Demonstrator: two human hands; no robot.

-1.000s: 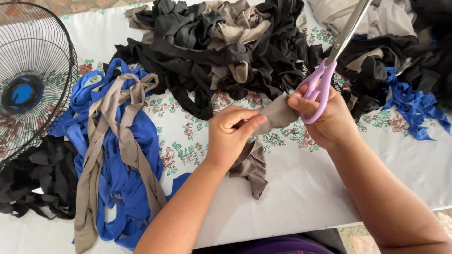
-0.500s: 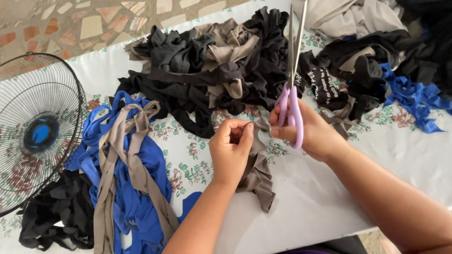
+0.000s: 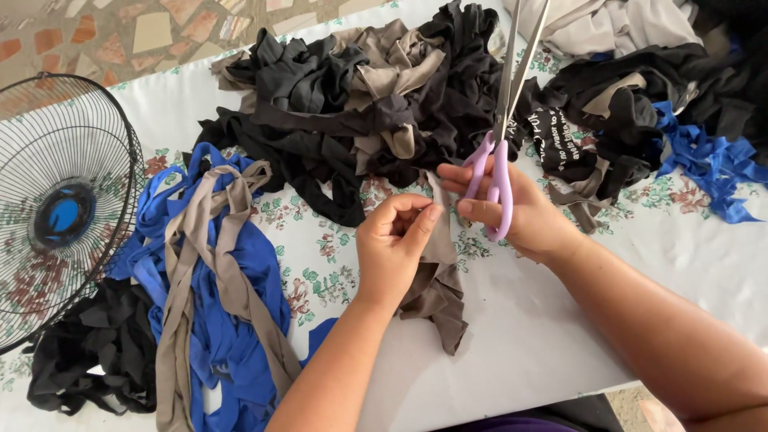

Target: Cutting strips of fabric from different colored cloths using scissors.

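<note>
- My left hand (image 3: 394, 244) pinches a taupe strip (image 3: 438, 276) between thumb and fingers, above the desk (image 3: 520, 336).
- My right hand (image 3: 512, 210) grips lilac scissors (image 3: 498, 152), blades slightly parted, pointing away.
- The strip hangs crumpled onto the desk.

Left hand (image 3: 394, 246) pinched shut; right hand (image 3: 512, 210) curled, grip closed, forearms converging.

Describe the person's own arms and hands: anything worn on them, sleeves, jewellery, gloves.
Both forearms are bare, with no sleeve in view. The left hand and right hand wear no gloves, and no rings, watch or bracelets show. Nails look short and unpainted.
</note>
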